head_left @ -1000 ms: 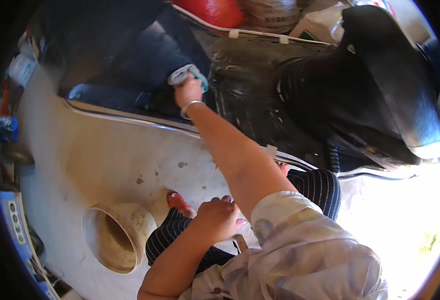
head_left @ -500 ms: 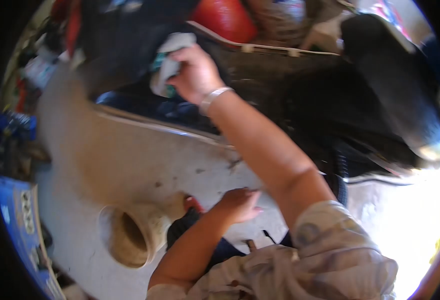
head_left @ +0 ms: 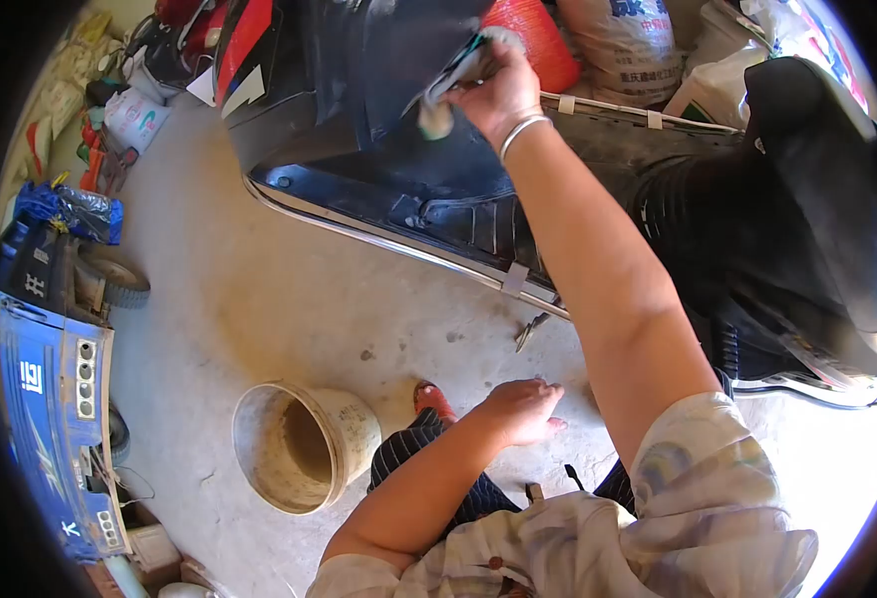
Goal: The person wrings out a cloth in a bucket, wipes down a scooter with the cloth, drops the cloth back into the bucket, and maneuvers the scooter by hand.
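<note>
My right hand, with a silver bangle at the wrist, is closed around a pale cloth with green patches. The cloth hangs from my fingers against the dark inner front panel of a scooter. Below it lies the scooter's dusty footboard, edged by a metal rail. My left hand hovers or rests near my knee, loosely curled, with nothing visible in it. Whether it touches the leg I cannot tell.
A dirty white bucket stands on the concrete floor to the left of my legs. A blue vehicle lines the left side. Behind the scooter are a red bundle and a printed sack. The black seat is at right.
My right hand and the cloth have moved right and slightly up across the panel. The view has shifted, with more of the scooter's front now showing. My left hand stays by the knee.
</note>
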Motion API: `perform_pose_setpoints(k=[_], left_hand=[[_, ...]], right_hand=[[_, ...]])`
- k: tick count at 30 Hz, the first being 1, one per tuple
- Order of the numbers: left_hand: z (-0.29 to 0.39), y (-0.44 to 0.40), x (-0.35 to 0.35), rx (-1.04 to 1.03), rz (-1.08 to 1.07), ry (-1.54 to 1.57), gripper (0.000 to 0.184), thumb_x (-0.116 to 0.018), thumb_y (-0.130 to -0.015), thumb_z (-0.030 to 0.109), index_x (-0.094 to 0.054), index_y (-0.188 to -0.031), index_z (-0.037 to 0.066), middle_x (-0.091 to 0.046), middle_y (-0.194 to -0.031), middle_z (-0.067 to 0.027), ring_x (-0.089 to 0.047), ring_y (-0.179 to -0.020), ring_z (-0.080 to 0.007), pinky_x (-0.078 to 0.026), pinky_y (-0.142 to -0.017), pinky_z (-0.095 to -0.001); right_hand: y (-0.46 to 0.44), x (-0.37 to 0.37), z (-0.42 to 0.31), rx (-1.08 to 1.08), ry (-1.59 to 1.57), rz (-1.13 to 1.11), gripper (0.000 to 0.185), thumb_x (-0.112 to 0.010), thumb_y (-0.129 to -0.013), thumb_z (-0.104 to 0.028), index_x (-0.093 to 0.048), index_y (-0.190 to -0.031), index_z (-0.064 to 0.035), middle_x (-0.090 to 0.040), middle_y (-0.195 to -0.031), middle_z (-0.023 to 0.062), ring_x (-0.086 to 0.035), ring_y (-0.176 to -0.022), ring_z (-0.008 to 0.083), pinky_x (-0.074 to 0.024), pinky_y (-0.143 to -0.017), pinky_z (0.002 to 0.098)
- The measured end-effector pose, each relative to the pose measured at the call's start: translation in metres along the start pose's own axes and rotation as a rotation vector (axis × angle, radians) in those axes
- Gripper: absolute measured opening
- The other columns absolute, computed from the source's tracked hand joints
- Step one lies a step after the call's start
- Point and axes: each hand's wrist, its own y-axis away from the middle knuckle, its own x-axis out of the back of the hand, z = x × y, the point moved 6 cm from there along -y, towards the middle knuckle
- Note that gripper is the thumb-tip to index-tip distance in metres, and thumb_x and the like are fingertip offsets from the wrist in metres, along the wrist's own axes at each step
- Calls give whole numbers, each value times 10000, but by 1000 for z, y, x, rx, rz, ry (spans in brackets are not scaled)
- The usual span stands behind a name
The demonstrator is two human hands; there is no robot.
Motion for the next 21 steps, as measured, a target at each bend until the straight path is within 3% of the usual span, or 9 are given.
perform_pose_setpoints(k=[1,5,9,11,14,16,19,20,21], left_hand=[[2,1,4,-29,48,-1,354,-595,-718,295,-516,-872,-14,-571,-854,-200,-557,-819,-324,-441,-714,-403],[5,-6,5,-15,15,31,343,-597,-715,292,-519,-854,-13,-570,-842,-201,-558,-819,-319,-441,-715,-403],[19,-11,0,-88,18,71,346,-597,-709,268,-531,-933,13,-574,-882,-194,-558,-834,-320,-439,-726,-399],[21,-12,2,-98,45,90,354,-597,-706,260,-531,-964,26,-575,-897,-190,-558,-837,-322,-438,-730,-400],[21,-16,6,-104,57,83,390,-602,-699,239,-509,-1028,50,-575,-921,-181,-556,-849,-326,-436,-732,-408],[21,-16,10,-3,-47,106,423,-606,-701,229,-481,-1060,44,-572,-930,-186,-547,-872,-333,-433,-741,-410],[9,-25,-10,-12,-31,99,444,-611,-704,219,-465,-1087,48,-561,-962,-193,-537,-900,-340,-426,-765,-404],[12,-24,-8,25,-145,100,423,-565,-750,256,-472,-1124,81,-480,-1144,-152,-488,-996,-326,-397,-831,-396],[11,-22,-10,31,-146,101,423,-565,-750,256,-472,-1124,81,-480,-1144,-152,-488,-996,-326,-397,-831,-396]], right_hand=[[0,-5,-3,-19,-1,29,339,-383,-822,-306,-460,-1099,-127,-461,-1167,94,-386,-1103,318,-252,-914,575],[43,-25,21,3,-79,48,417,-411,-815,-415,-442,-1121,-133,-451,-1160,84,-366,-1109,293,-188,-957,532],[82,-20,83,-221,-130,-64,375,-261,-898,-380,-444,-1082,-109,-540,-1043,107,-526,-906,301,-424,-784,458],[93,-24,97,-306,-295,-55,347,-256,-906,-340,-462,-1044,-98,-550,-1020,108,-536,-866,304,-429,-764,471],[87,-26,97,-378,-302,-33,326,-252,-912,-298,-476,-1019,-86,-559,-991,113,-536,-864,307,-428,-755,487],[86,-25,79,-265,-106,-26,270,-287,-913,-247,-480,-988,-74,-565,-952,111,-544,-872,275,-440,-752,452],[111,-37,48,-59,237,-55,203,-388,-896,-184,-472,-949,-7,-562,-897,81,-569,-827,211,-462,-737,384],[121,-43,50,-31,322,-52,200,-409,-889,-178,-470,-953,2,-556,-887,82,-574,-800,202,-476,-715,363],[130,-48,51,4,406,-48,201,-430,-883,-172,-468,-957,11,-550,-876,84,-580,-773,193,-490,-694,341]])
